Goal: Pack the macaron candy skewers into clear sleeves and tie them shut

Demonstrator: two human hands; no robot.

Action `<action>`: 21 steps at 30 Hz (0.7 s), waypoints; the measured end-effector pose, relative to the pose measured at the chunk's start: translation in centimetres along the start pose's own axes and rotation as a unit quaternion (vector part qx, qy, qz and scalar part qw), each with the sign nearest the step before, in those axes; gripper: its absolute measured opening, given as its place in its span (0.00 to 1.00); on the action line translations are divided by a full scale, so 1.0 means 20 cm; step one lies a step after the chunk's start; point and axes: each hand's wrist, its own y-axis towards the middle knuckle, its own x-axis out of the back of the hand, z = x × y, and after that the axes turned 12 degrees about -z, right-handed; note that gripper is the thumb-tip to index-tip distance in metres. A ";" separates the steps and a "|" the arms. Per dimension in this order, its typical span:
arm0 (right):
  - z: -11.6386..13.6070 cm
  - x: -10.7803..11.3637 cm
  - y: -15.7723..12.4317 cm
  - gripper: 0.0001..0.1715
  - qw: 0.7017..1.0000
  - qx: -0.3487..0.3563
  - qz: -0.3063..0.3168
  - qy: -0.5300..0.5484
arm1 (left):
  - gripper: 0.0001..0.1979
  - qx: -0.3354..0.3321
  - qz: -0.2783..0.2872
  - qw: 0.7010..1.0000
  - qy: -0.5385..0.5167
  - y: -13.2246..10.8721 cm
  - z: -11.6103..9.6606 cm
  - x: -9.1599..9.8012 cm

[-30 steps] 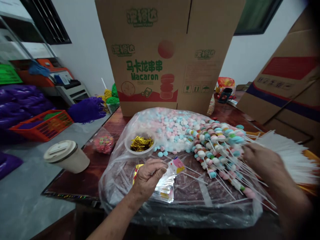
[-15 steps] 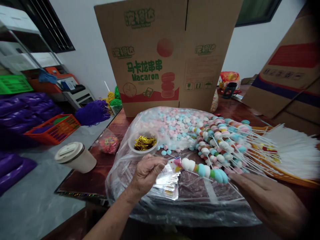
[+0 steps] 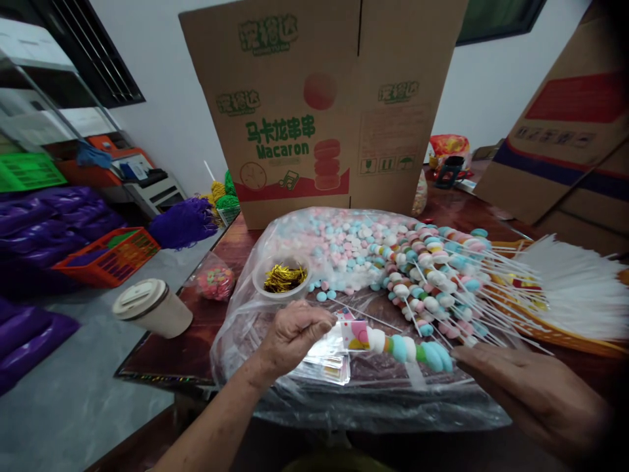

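My left hand (image 3: 297, 334) is closed in a pinch on the edge of a small printed plastic bag (image 3: 356, 334). My right hand (image 3: 533, 387) grips the right end of a marshmallow skewer (image 3: 407, 349), its fingers pressed together. White, blue, green and orange pieces line the skewer, and its left end sits inside the mouth of the bag. Under my left hand lies a stack of shiny flat bags (image 3: 327, 368), partly covered. A pile of other marshmallow skewers (image 3: 437, 282) rests behind my right hand, sticks pointing right.
Loose pastel candies (image 3: 344, 242) lie on a clear plastic sheet (image 3: 275, 396). A bowl (image 3: 258, 288) holds gold twist ties. At the left stand a lidded cup (image 3: 164, 313) and a bag of candies (image 3: 216, 283). A cardboard box (image 3: 280, 78) rises behind; white sticks (image 3: 574, 288) fill a basket at right.
The skewer's left end has moved into the bag, which now covers its first pieces. Both hands keep nearly the same places.
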 end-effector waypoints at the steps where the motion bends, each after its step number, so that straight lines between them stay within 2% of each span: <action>1: 0.01 0.00 0.01 0.20 1.000 -0.002 -0.003 0.009 | 0.10 -0.009 0.016 1.000 0.017 0.00 0.00 0.00; 4: 0.04 -0.02 0.05 0.19 0.999 -0.010 0.013 0.036 | 0.12 -0.046 0.080 0.993 0.070 0.02 -0.01 -0.02; 6: 0.06 -0.03 0.08 0.18 0.999 -0.012 0.023 0.032 | 0.14 -0.056 0.098 0.987 0.114 0.03 -0.02 -0.04; 10: 0.07 -0.06 0.12 0.14 1.000 -0.021 0.008 0.009 | 0.20 -0.054 0.168 0.959 0.221 0.05 -0.06 -0.06; 12: 0.07 -0.07 0.12 0.14 0.999 -0.026 0.025 0.015 | 0.28 -0.039 0.223 0.939 0.260 0.07 -0.08 -0.07; 13: 0.07 -0.08 0.12 0.14 0.999 -0.026 0.040 0.022 | 0.28 -0.021 0.251 0.929 0.270 0.07 -0.09 -0.07; 16: 0.08 -0.11 0.14 0.17 0.994 -0.014 0.101 0.031 | 0.21 0.054 0.336 0.908 0.246 0.08 -0.11 -0.11; 18: 0.10 -0.14 0.17 0.19 0.990 0.000 0.137 0.018 | 0.22 0.105 0.379 0.899 0.192 0.08 -0.10 -0.14; 21: 0.12 -0.19 0.20 0.19 0.986 0.015 0.168 0.009 | 0.28 0.147 0.388 0.908 0.064 0.07 -0.09 -0.21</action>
